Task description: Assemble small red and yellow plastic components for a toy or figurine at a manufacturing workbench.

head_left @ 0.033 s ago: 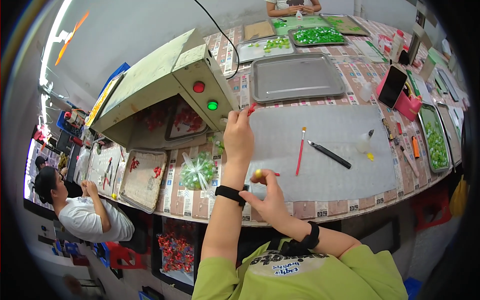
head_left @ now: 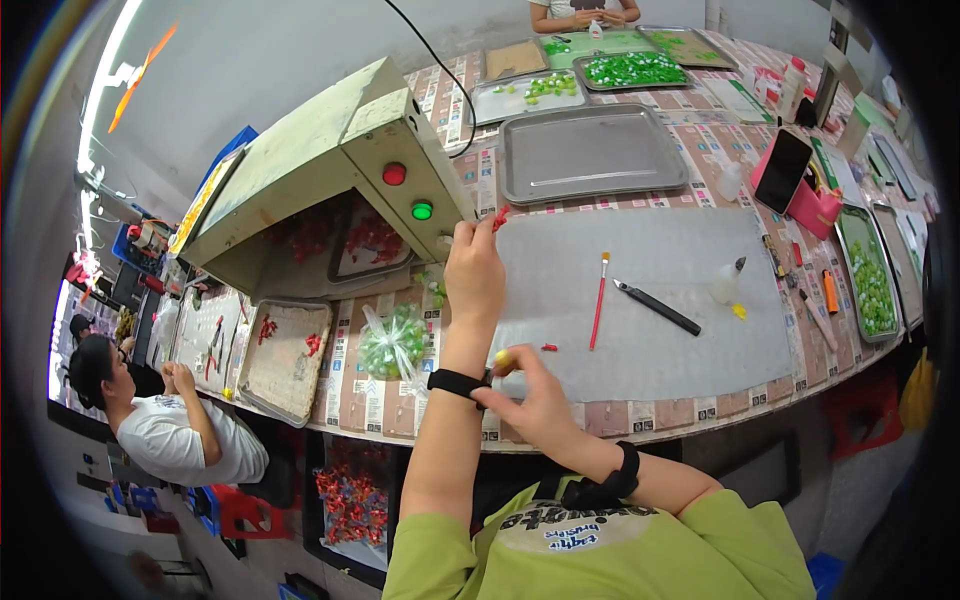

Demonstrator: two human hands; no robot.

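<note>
My left hand (head_left: 474, 275) is raised beside the machine's front, pinching a small red piece (head_left: 501, 217) at its fingertips. A black wristband (head_left: 455, 387) goes round my left wrist. My right hand (head_left: 535, 395) is at this band, thumb and forefinger closed about its right edge; a yellow cover shows on a fingertip. On the grey mat (head_left: 540, 270) to the right, another small red piece (head_left: 549, 348) lies near my right hand. Farther right on the mat are a red-handled brush (head_left: 599, 305), a black craft knife (head_left: 660, 308) and a small bottle (head_left: 728, 287) with a yellow tip.
A cream box-shaped machine (head_left: 370, 140) with red and green lights stands at left, red pieces inside. Near it are a bag of green pieces (head_left: 393, 343) and a tray (head_left: 285, 365). A metal tray (head_left: 590, 155) lies behind the mat. Two people (head_left: 190, 430) sit around the table.
My right hand has shifted slightly left, its forefinger closing toward the wristband and uncovering more of the red piece on the mat. My left hand still pinches its red piece.
</note>
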